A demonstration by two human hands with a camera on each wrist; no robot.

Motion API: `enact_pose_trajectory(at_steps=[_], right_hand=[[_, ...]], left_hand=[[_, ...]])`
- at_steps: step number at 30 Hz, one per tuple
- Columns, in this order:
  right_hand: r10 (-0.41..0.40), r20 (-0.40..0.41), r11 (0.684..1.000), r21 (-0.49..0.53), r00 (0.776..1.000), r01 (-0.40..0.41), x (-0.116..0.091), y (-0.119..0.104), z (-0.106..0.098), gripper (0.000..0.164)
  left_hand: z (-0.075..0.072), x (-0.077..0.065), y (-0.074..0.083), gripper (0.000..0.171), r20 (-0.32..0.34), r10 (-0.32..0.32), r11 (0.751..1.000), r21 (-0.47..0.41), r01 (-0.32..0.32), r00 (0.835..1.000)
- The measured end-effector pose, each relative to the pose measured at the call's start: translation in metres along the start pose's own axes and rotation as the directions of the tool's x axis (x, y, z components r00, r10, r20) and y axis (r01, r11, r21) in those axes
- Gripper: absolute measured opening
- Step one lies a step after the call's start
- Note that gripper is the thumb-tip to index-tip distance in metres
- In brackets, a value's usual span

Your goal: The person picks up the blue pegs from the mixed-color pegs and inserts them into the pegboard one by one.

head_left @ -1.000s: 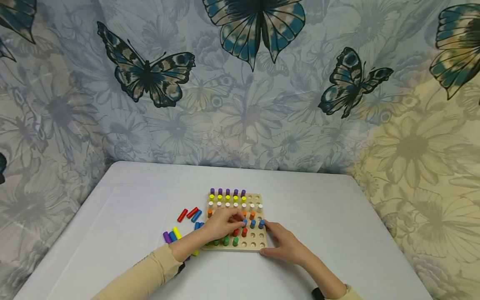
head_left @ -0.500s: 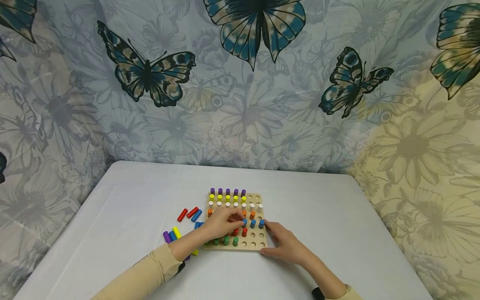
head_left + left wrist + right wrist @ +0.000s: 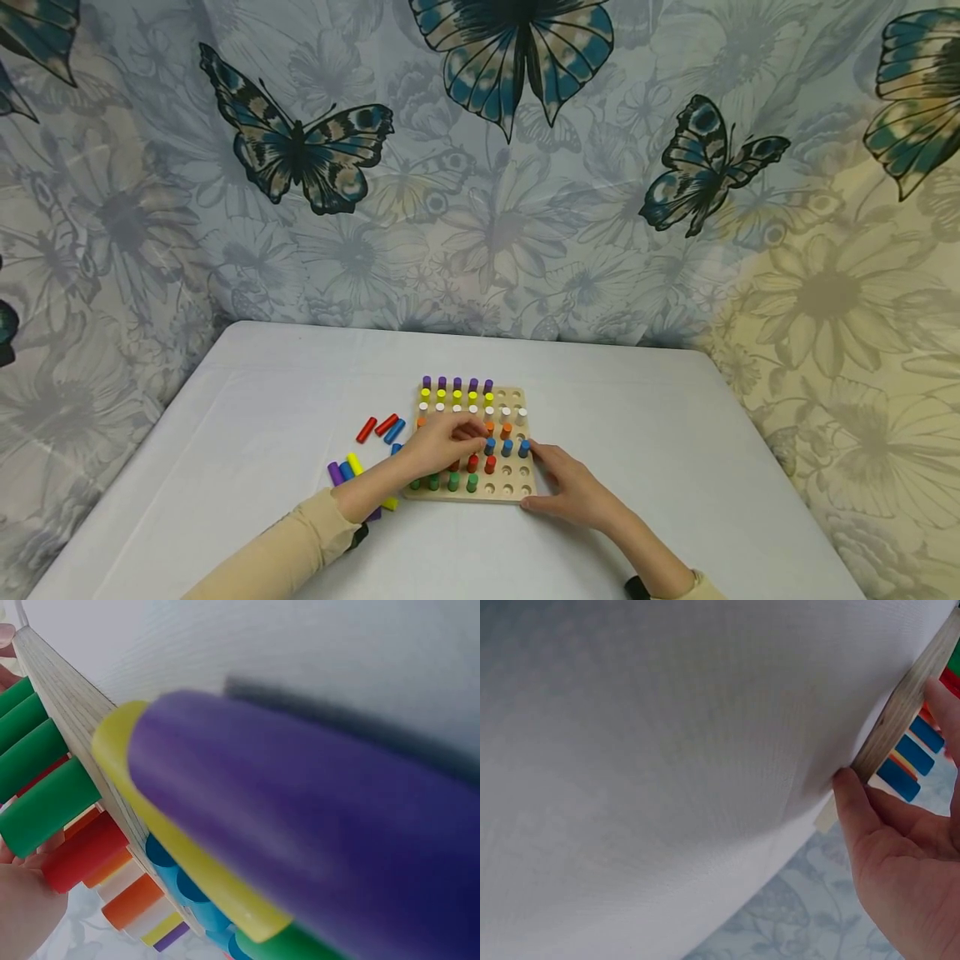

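A wooden pegboard (image 3: 517, 487) bears rows of purple, yellow, white, orange, blue, red and green pegs. My left hand (image 3: 438, 442) is over its middle rows, fingers bent, the fingertips just left of a standing blue peg (image 3: 490, 447). Whether they pinch a peg is hidden. In the left wrist view, part of that hand (image 3: 26, 907) shows behind a red peg (image 3: 84, 851) and several green pegs (image 3: 51, 804). My right hand (image 3: 573, 487) rests against the board's right edge, thumb by the near corner. In the right wrist view, fairly straight fingers (image 3: 855, 802) touch the board's side (image 3: 900, 709).
Loose pegs lie left of the board, among them red pegs (image 3: 367, 429), a blue peg (image 3: 395, 431), a yellow peg (image 3: 355, 463) and a purple peg (image 3: 335, 474). The white-covered table (image 3: 262, 400) meets a butterfly-patterned cloth (image 3: 510, 267) behind.
My left hand has shifted slightly left, away from the blue peg its fingertips were at, which now stands in plain sight. The right hand stays against the board's edge.
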State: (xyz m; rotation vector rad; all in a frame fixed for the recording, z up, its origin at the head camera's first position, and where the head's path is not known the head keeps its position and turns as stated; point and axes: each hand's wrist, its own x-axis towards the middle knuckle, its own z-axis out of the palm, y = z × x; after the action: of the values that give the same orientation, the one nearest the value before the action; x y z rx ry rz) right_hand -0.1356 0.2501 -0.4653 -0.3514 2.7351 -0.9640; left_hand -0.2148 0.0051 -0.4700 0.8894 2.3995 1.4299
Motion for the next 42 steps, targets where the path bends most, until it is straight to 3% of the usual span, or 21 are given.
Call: enact_pose_trajectory(at_steps=[9,20,42], right_hand=[[0.009,-0.006,1.0,-0.011,1.0,-0.009,0.0,0.001,0.001,0.089],[0.017,-0.006,1.0,-0.011,1.0,-0.017,0.001,0.0,0.001,0.088],[-0.009,-0.008,1.0,-0.013,1.0,0.009,0.001,0.0,0.0,0.086]], left_hand=[[-0.006,-0.003,-0.001,0.019,-0.042,-0.094,0.984,-0.158,0.086,0.995],[-0.018,-0.009,0.0,0.028,-0.048,-0.167,0.907,-0.4,0.134,0.985],[-0.05,-0.033,-0.007,0.037,-0.112,-0.269,0.846,-0.503,0.179,0.957]])
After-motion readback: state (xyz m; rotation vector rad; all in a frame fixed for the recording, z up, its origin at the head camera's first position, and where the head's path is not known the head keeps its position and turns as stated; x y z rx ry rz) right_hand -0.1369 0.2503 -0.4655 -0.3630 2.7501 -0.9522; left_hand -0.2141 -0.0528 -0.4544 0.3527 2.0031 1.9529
